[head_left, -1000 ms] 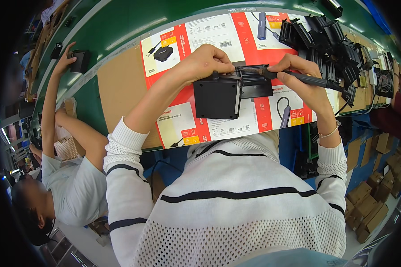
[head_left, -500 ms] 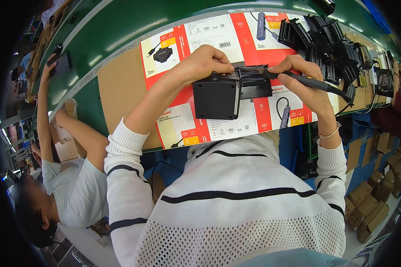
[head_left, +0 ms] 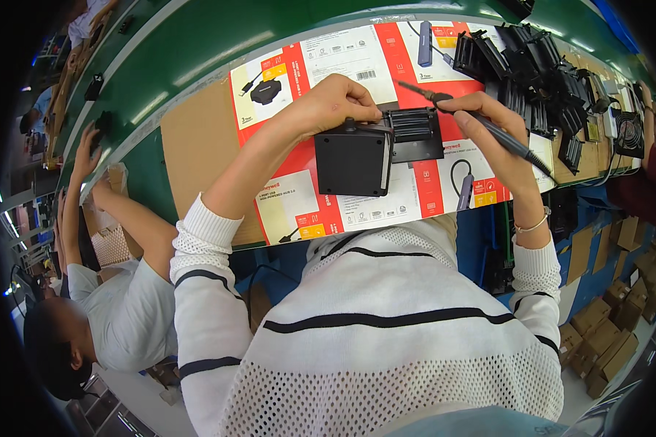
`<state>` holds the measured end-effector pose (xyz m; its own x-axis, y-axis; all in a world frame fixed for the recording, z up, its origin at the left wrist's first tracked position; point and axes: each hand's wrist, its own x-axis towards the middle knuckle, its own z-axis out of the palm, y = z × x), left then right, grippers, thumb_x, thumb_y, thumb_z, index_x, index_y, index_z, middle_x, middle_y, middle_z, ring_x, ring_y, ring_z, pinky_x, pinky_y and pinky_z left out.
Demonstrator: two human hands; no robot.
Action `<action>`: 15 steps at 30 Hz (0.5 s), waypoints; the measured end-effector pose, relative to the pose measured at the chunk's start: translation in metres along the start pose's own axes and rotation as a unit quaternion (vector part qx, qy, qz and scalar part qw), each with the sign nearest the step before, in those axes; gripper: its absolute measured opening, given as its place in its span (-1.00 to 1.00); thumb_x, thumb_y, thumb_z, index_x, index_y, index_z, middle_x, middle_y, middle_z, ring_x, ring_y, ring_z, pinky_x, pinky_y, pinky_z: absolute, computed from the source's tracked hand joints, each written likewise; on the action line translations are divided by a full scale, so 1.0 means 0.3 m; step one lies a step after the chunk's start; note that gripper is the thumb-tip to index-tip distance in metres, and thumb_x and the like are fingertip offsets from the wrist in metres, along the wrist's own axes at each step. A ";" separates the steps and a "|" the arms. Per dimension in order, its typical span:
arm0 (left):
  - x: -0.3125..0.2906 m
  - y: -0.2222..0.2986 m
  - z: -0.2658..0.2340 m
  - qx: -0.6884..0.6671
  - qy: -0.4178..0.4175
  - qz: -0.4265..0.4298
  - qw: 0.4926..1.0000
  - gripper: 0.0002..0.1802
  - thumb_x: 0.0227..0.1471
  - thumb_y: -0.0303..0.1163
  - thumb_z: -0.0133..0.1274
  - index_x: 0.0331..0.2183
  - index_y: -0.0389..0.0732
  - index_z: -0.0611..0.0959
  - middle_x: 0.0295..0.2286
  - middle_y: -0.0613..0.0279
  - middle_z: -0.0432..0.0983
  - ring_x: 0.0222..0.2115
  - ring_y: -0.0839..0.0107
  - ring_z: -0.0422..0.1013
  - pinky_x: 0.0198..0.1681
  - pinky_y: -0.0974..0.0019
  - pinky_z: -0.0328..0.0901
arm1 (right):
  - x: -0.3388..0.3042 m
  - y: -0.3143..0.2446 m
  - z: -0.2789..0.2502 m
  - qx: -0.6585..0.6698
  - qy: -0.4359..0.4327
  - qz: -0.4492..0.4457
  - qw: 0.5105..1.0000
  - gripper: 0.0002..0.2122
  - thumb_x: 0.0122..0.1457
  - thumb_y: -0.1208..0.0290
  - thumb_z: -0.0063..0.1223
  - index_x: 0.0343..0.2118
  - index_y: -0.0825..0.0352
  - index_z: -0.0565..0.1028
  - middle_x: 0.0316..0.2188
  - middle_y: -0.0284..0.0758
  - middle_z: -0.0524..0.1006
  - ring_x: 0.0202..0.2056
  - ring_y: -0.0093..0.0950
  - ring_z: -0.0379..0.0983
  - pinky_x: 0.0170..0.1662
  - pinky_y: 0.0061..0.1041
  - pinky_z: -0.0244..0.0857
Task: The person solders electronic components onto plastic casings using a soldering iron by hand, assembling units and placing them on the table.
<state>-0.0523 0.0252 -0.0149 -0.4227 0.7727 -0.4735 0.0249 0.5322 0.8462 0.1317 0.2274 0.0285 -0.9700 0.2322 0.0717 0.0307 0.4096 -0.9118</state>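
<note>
My right hand (head_left: 492,127) grips the dark handle of a soldering iron (head_left: 504,137), whose tip points left and lies above the black part. My left hand (head_left: 340,105) is closed in a pinch at the upper left of a black ribbed plastic part (head_left: 413,125). What its fingertips hold, if anything, is too small to make out. Below the left hand stands a black square box (head_left: 352,162) with screws at its corners, touching the ribbed part. Both rest on a flattened printed red and white carton (head_left: 342,62).
Several black plastic parts (head_left: 539,69) lie piled at the far right, beside a small fan (head_left: 629,135) and cables. Brown cardboard (head_left: 197,138) covers the table's left side. A co-worker (head_left: 127,306) sits at my left; another person's red sleeve (head_left: 645,193) shows at the right edge.
The soldering iron's tip has lifted off the black part and swung up and away. My left hand holds its place. The co-worker's hand at the left has moved down.
</note>
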 end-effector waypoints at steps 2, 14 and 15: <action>-0.003 0.001 -0.004 -0.003 -0.010 0.011 1.000 -0.86 0.02 -0.43 0.23 -0.43 -0.33 0.74 -0.54 0.26 0.60 -0.52 0.62 0.42 -0.41 0.62 0.26 | -0.021 0.019 0.007 -0.037 0.008 0.005 0.999 -0.83 0.15 0.46 0.18 -0.21 0.33 0.64 -0.33 -0.34 0.63 -0.44 -0.58 0.40 -0.34 -0.64 0.25; -0.073 0.073 0.000 0.121 0.033 0.152 0.980 -0.89 0.05 -0.49 0.17 -0.40 -0.33 0.72 -0.52 0.26 0.58 -0.49 0.54 0.39 -0.38 0.49 0.29 | -0.071 0.142 0.181 -0.273 0.072 -0.152 0.947 -0.51 0.04 0.50 0.22 0.11 0.24 0.44 0.00 -0.19 0.45 -0.08 -0.19 0.43 -0.01 -0.32 0.33; -0.077 0.084 0.004 0.151 0.042 0.180 0.971 -0.90 0.04 -0.50 0.17 -0.41 -0.33 0.72 -0.52 0.26 0.57 -0.49 0.53 0.39 -0.37 0.47 0.29 | -0.069 0.139 0.196 -0.279 0.087 -0.145 0.945 -0.51 0.05 0.50 0.21 0.10 0.23 0.44 0.01 -0.20 0.45 -0.06 -0.17 0.43 0.00 -0.30 0.33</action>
<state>-0.0407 0.0212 0.0171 -0.4090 0.9035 -0.1280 0.4443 0.3197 0.8369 0.1390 0.1878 -0.0347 -0.9043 0.1616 0.3953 -0.0600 0.8684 -0.4922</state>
